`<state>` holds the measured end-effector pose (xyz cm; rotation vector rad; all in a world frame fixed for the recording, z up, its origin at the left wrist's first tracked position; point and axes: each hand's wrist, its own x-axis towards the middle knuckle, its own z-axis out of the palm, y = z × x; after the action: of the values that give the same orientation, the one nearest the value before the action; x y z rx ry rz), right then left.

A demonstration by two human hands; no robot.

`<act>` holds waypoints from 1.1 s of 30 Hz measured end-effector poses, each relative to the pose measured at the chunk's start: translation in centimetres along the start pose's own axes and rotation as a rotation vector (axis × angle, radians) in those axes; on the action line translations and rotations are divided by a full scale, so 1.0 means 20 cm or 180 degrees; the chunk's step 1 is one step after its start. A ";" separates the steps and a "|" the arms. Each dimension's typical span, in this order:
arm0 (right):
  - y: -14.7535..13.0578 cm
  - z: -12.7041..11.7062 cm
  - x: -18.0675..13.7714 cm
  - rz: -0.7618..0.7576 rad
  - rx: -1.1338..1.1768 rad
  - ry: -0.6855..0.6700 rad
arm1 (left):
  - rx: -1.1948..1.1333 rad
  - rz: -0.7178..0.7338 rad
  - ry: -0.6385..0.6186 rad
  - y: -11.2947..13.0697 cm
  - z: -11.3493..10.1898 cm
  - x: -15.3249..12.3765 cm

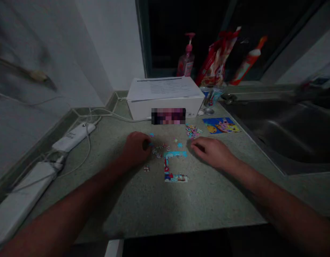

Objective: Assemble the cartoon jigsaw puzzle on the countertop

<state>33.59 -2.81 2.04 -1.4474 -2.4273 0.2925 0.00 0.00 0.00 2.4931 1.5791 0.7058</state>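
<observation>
My left hand (136,148) is curled with its fingertips down at a scatter of loose jigsaw pieces (160,150); whether it pinches one is hidden. My right hand (211,151) rests palm down on the speckled green countertop (154,200), its fingertips close to a small blue piece (180,145). Between my hands lies a partly joined puzzle border (172,166), open on its right side. Farther back are a heap of colourful pieces (193,131) and a cartoon picture card (221,125). A single piece (146,168) lies below my left hand.
A white box (165,110) topped with printed paper (163,88) stands at the back, with a blurred patch on its front. A steel sink (277,132) lies right. White power adapters (73,137) and cables run along the left wall. Bottles, a red bag and a glass stand behind.
</observation>
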 end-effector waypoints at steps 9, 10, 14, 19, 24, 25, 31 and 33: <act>0.01 0.01 0.00 0.0021 0.0079 0.0014 | -0.0035 0.0077 -0.0066 0.00 -0.01 0.00; 0.01 0.01 0.00 0.0015 0.0080 0.0024 | -0.0033 0.0074 -0.0067 0.00 -0.01 0.00; 0.02 0.02 0.00 0.0010 0.0074 0.0057 | -0.0104 0.0114 0.0017 0.01 -0.02 0.01; 0.02 0.02 0.00 -0.0010 0.0079 0.0087 | -0.0136 0.0049 0.0130 0.01 -0.01 0.00; 0.01 0.01 0.00 -0.0047 0.0042 0.0093 | -0.0095 -0.0033 0.0120 0.01 -0.02 0.01; 0.01 0.01 0.00 -0.0045 0.0029 0.0075 | -0.0084 -0.0040 0.0113 0.01 -0.02 0.01; 0.01 0.01 0.00 -0.0023 0.0063 0.0046 | -0.0064 -0.0091 0.0106 0.00 -0.01 0.01; 0.01 0.01 0.00 -0.0024 0.0073 0.0038 | -0.0064 -0.0072 0.0110 -0.01 -0.01 0.01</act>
<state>33.65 -2.77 1.90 -1.4261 -2.4116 0.3080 -0.10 0.17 0.13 2.4580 1.6005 0.7620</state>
